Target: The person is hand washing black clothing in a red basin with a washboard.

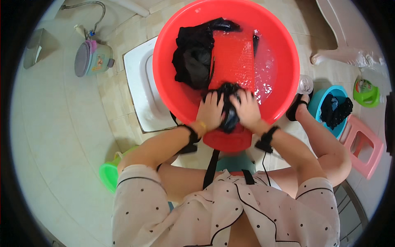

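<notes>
A big red basin (pixel 173 41) of soapy water stands in front of me, with a red ribbed washboard (pixel 232 57) leaning inside it. Both hands press a wet black garment (pixel 228 105) onto the board's lower end. My left hand (pixel 210 112) grips the cloth's left side, while my right hand (pixel 247 109) closes over its right side. A second black garment (pixel 194 53) lies bunched over the board's upper left and hangs into the water. Black bands sit on both wrists.
A white squat toilet pan (pixel 140 78) lies under the basin's left edge. A small lidded bucket (pixel 91 57) stands far left. To the right are a blue basin with dark clothes (pixel 334 108), a pink stool (pixel 364 148), a green tub (pixel 365 92), and a green scoop (pixel 108 173) at lower left.
</notes>
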{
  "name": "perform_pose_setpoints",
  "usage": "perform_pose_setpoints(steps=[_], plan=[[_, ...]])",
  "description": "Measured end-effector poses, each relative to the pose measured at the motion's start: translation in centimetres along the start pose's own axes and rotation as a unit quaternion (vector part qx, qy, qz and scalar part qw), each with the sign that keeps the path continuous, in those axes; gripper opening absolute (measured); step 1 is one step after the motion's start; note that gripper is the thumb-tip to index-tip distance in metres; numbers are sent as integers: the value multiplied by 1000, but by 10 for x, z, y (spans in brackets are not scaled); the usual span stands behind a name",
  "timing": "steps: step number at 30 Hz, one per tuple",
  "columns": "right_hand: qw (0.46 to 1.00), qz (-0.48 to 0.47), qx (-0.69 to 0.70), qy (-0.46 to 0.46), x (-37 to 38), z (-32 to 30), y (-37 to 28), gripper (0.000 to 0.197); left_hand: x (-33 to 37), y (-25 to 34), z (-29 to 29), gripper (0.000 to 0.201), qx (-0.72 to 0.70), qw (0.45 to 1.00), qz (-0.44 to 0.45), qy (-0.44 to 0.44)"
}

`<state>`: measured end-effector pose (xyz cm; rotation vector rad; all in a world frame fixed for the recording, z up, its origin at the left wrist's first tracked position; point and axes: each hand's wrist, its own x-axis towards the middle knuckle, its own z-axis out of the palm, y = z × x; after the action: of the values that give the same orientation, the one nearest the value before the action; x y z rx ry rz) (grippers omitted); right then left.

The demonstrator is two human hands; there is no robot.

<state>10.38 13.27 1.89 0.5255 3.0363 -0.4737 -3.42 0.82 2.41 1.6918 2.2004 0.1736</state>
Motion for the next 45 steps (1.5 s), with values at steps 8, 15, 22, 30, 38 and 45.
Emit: perform_pose_setpoints(steps=[8, 15, 22, 30, 38, 45], plan=[[986, 135, 92, -26, 106, -26, 60, 54, 106, -38, -22, 54, -61, 993, -98, 32], [982, -24, 167, -88, 8, -51, 44, 82, 39, -24, -9, 88, -217, 969, -37, 114], [877, 300, 374, -25, 60, -14, 61, 80, 91, -7, -19, 43, -108, 957, -269, 31], [988, 60, 136, 37, -28, -45, -31, 70, -43, -9, -30, 63, -72, 990, 114, 32], [993, 99, 17, -58, 61, -11, 5, 46, 41, -28, -18, 48, 28, 996, -8, -79], [948, 264, 175, 24, 88, -25, 64, 50, 86, -65, -10, 64, -353, 894, -275, -35]])
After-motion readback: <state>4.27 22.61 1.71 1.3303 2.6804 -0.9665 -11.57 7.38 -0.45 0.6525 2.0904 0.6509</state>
